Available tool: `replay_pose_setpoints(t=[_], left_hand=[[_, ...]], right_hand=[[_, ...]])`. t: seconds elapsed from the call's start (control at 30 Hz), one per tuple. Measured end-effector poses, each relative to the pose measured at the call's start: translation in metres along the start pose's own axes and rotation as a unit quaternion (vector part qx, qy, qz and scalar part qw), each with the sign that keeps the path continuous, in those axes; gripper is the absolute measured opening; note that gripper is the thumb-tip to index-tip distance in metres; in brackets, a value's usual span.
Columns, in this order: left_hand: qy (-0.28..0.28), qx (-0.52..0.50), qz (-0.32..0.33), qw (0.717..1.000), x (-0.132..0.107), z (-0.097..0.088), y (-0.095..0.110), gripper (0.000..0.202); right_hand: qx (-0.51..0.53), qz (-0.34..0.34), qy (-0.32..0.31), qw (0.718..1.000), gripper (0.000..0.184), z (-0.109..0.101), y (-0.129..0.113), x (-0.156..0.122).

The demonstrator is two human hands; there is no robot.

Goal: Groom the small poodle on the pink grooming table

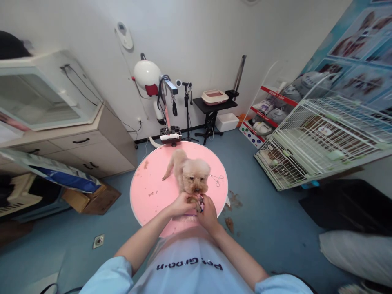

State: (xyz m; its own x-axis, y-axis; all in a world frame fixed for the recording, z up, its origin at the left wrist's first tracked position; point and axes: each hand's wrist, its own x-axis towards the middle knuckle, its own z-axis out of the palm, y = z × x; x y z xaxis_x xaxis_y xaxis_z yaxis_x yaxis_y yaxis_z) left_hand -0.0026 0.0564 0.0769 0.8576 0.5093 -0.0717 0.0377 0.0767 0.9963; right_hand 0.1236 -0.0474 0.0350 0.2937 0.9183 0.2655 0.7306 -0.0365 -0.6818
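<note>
A small cream-coloured curly-coated dog [195, 169] is on the round pink table [143, 204], facing me with its head lowered. My left hand [181, 205] is closed around its front paw [193, 200], just below the muzzle. In my right hand [210, 213], closed beside that paw, is a small purple-and-white patterned tool [201, 201], mostly covered by the fingers; its working end touches or lies very close to the paw. Under my hands a metal-toothed comb [187, 219] lies near the table's front edge. Scissors [217, 180] rest on the tabletop right of the dog.
Fur clippings [146, 164] dot the tabletop, and more tufts [229, 224] lie on the floor. Behind the table stand a white dryer [147, 74] on an arm and a small black table [214, 107]. A wire cage [321, 139] is to the right, cabinets [92, 153] to the left.
</note>
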Motion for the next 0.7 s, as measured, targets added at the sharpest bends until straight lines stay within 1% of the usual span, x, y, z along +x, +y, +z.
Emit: replay_pose_setpoints(t=[0.13,0.3,0.43,0.57,0.7], left_hand=[[0.007,-0.008,-0.013,1.000,0.002,-0.001,-0.003,0.014],[0.040,0.008,-0.022,0.999,0.001,0.001,0.002,0.014],[0.040,0.025,-0.017,0.999,0.000,0.001,0.005,0.018],[0.076,0.052,-0.006,0.996,0.000,0.002,0.004,0.027],[0.090,0.039,-0.007,0.995,0.000,0.003,0.001,0.026]], right_hand=[[-0.005,-0.007,-0.001,1.000,0.046,0.001,0.003,-0.005],[-0.031,-0.034,-0.004,0.999,0.046,-0.001,0.005,-0.003],[-0.071,-0.066,-0.014,0.995,0.037,-0.002,0.006,0.002],[-0.090,-0.102,-0.028,0.990,0.024,-0.004,0.006,0.006],[-0.089,-0.102,-0.049,0.990,0.026,-0.008,0.005,0.009]])
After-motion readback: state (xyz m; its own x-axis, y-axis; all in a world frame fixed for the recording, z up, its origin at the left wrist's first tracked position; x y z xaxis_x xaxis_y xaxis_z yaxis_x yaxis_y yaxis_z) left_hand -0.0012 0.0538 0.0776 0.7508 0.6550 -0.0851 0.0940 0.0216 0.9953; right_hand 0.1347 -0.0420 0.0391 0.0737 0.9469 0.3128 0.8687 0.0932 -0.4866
